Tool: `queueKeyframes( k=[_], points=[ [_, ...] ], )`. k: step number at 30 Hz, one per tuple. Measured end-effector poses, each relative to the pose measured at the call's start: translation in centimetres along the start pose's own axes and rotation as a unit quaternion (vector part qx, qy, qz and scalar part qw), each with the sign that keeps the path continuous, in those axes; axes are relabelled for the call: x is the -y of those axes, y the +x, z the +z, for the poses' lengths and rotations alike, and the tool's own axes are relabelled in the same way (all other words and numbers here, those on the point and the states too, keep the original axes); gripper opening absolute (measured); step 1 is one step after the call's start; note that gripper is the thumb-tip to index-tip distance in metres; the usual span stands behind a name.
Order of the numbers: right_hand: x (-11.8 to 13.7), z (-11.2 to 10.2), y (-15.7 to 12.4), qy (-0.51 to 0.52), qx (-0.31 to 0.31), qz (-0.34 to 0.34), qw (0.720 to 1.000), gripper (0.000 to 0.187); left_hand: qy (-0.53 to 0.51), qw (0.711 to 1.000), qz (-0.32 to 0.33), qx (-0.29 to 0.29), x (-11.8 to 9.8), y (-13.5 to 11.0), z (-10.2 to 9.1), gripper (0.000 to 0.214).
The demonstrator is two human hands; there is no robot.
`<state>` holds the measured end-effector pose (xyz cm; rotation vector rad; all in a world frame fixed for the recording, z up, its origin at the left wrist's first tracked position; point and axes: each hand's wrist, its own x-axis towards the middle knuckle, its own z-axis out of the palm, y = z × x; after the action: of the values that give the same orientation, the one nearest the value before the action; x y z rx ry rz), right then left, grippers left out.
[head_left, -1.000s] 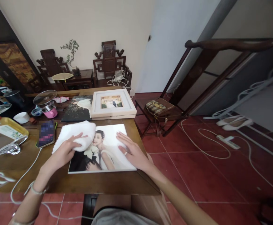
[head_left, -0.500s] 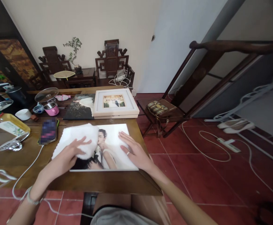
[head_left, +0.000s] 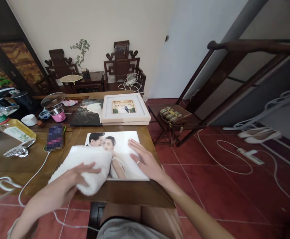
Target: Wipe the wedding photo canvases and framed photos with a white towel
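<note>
A photo panel printed with a couple lies flat on the wooden table. Over its left part is a fluffy white towel, which hangs past the panel's near and left edges. My left hand presses on the towel and keeps it in its grasp, fingers forward and a little bent. My right hand, with a ring on one finger, rests flat on the panel's right side, fingers stretched out. The panel's lower left is hidden beneath the towel.
Behind the panel sit a framed picture and a dark photo board. To the left are a phone on a white cable, an oil bottle, a clear hair claw and a pink cup. A chair holds a plaid bag.
My left hand has drawn the towel down toward me, uncovering both heads at the panel's top. My right hand stays on the panel. The view has shifted slightly.
</note>
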<state>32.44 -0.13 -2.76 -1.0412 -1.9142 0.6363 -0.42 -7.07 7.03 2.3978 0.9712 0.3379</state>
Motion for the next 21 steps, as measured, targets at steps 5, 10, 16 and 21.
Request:
queueKeyframes(
  k=[5,10,16,21],
  points=[
    [0.1,-0.1,0.0,0.005,0.0,-0.003,1.0,0.041,0.002,0.998,0.053,-0.046,4.3,5.5,-1.8,0.025],
    [0.0,-0.1,0.0,0.0,0.004,-0.005,1.0,0.042,0.029,0.997,0.033,-0.061,8.5,9.0,-2.6,0.019],
    [0.0,-0.1,0.0,-0.004,0.005,-0.008,1.0,0.042,0.037,0.996,0.049,-0.057,7.9,7.5,-2.7,0.024],
    [0.1,-0.1,0.0,0.001,-0.001,-0.01,1.0,0.042,0.012,0.999,0.032,-0.037,2.7,1.6,-0.4,0.025]
  ],
)
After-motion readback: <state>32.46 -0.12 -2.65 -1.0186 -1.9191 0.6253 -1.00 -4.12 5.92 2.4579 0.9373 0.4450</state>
